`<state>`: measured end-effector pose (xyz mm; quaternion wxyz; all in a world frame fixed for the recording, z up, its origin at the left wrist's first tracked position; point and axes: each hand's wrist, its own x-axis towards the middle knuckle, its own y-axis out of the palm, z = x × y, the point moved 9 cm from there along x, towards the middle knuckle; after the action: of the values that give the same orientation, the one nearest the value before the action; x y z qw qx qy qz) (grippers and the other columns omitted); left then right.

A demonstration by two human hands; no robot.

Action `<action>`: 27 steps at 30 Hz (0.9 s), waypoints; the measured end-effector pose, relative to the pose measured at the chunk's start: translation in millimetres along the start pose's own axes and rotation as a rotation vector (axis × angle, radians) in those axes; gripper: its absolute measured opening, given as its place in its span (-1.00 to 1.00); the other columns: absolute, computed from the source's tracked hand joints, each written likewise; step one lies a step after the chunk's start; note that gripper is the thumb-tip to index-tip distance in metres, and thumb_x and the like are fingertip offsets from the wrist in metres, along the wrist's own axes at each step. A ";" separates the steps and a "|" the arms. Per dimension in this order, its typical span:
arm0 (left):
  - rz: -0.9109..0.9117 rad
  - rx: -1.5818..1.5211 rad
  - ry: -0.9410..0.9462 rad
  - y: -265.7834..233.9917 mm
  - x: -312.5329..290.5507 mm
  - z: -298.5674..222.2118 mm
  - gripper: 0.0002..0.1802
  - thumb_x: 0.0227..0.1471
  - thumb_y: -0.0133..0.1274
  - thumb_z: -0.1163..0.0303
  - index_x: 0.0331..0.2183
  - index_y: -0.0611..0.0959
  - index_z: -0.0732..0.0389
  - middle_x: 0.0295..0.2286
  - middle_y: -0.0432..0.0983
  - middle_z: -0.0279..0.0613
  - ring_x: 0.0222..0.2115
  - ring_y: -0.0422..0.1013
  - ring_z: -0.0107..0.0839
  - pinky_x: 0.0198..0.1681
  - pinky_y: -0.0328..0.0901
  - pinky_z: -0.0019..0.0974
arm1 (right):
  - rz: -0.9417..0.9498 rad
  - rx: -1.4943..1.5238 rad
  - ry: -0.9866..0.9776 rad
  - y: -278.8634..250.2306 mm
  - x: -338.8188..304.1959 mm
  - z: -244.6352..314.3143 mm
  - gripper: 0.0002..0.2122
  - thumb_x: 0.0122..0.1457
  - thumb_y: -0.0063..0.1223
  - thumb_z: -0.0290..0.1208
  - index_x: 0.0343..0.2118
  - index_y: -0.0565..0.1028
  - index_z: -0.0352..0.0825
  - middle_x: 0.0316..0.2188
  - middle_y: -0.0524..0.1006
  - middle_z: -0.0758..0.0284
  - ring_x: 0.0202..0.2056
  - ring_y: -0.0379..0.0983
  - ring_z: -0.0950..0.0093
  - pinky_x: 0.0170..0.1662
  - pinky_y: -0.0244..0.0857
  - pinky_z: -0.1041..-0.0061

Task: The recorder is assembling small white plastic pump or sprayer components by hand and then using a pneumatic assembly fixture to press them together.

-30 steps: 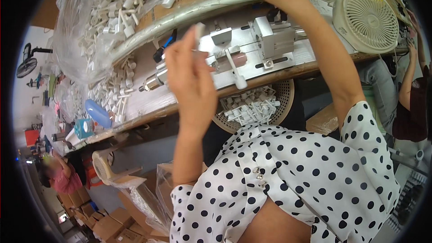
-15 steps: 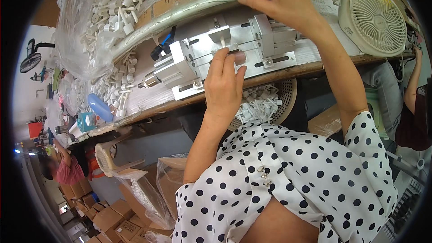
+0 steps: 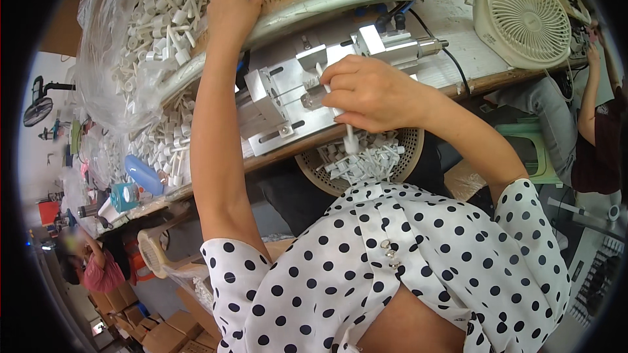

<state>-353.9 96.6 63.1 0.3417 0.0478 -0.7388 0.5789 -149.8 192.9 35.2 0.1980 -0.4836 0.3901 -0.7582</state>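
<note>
Since half a second ago the hands have swapped places, so the left hand (image 3: 234, 8) now curls into the heap of white parts (image 3: 160, 33) while the right hand (image 3: 373, 91) pinches a white stemmed piece (image 3: 349, 137), stem pointing down past the bench edge (image 3: 288, 153), against the metal jig (image 3: 288, 98).

white plastic piece (image 3: 318, 77) — slim, upright on the metal jig (image 3: 288, 101) | loose white parts (image 3: 157, 33) — heaped at bench's left

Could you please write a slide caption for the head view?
Right hand at a metal jig with a white part; left hand in the parts pile.
</note>
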 end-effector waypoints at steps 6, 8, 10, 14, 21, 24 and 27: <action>-0.057 -0.269 -0.032 -30.6 -19.7 -0.2 -0.75 -0.18 0.03 0.28 -0.42 0.59 0.21 -0.39 0.49 -0.01 -0.44 0.41 -0.15 -0.32 0.27 -0.19 | 0.050 -0.108 0.023 12.7 3.1 -5.4 -0.88 -0.26 0.10 -0.42 -0.64 0.41 -0.31 -0.65 0.39 0.32 -0.44 0.37 0.35 -0.29 0.23 0.41; -0.100 -0.523 -0.132 -57.9 -43.5 0.1 -0.77 -0.18 0.04 0.37 -0.38 0.59 0.23 -0.43 0.47 -0.09 -0.52 0.38 -0.32 -0.40 0.28 -0.30 | 0.139 -0.031 0.052 14.5 9.2 -10.4 -0.86 -0.25 0.10 -0.42 -0.59 0.43 -0.31 -0.63 0.41 0.32 -0.43 0.38 0.34 -0.33 0.26 0.38; -0.027 -0.763 -0.210 -64.8 -69.4 -17.8 -0.74 -0.21 0.07 0.51 -0.32 0.58 0.23 -0.40 0.42 -0.18 -0.54 0.32 -0.48 -0.50 0.25 -0.45 | 0.075 0.088 0.114 -9.3 18.9 -26.6 -0.85 -0.24 0.10 -0.40 -0.56 0.45 -0.31 -0.60 0.42 0.31 -0.43 0.39 0.33 -0.34 0.27 0.37; -0.070 -0.662 -0.078 -88.1 -127.0 -75.3 -0.69 -0.24 0.14 0.56 -0.31 0.56 0.24 -0.26 0.33 -0.14 -0.42 0.36 -0.41 -0.52 0.36 -0.50 | -0.246 -0.289 0.201 -67.1 35.7 -113.4 -0.80 -0.15 0.09 -0.27 -0.50 0.48 -0.29 -0.53 0.48 0.30 -0.42 0.43 0.32 -0.37 0.29 0.38; -0.039 -0.620 -0.081 -31.9 -187.4 -107.8 -0.71 -0.24 0.15 0.56 -0.33 0.54 0.30 -0.23 0.36 -0.08 -0.36 0.41 -0.31 -0.51 0.38 -0.47 | 0.017 -0.527 0.747 -73.8 57.8 -205.2 -0.84 -0.07 -0.08 -0.37 -0.52 0.46 -0.37 -0.51 0.48 0.05 -0.41 0.44 0.14 -0.33 0.29 0.24; -0.022 -0.554 -0.057 -23.0 -184.3 -110.3 -0.72 -0.22 0.13 0.57 -0.33 0.53 0.31 -0.22 0.36 -0.06 -0.38 0.41 -0.33 -0.55 0.35 -0.48 | -0.035 -0.585 0.560 -66.3 59.9 -199.7 -0.82 -0.07 -0.07 -0.36 -0.53 0.45 -0.39 -0.55 0.47 0.04 -0.42 0.44 0.11 -0.37 0.29 0.21; -0.014 -0.506 -0.041 -23.9 -177.4 -113.5 -0.73 -0.20 0.11 0.55 -0.33 0.52 0.32 -0.22 0.36 -0.04 -0.36 0.41 -0.26 -0.49 0.33 -0.41 | -0.053 -0.631 0.390 -70.6 63.3 -155.8 -0.84 -0.06 -0.09 -0.38 -0.56 0.46 -0.36 -0.54 0.48 0.07 -0.43 0.44 0.09 -0.37 0.28 0.19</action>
<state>-156.6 132.0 -5.7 0.3314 -0.0226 -0.8668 0.3720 -311.4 255.9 91.6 -0.0585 -0.3771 0.6226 -0.6832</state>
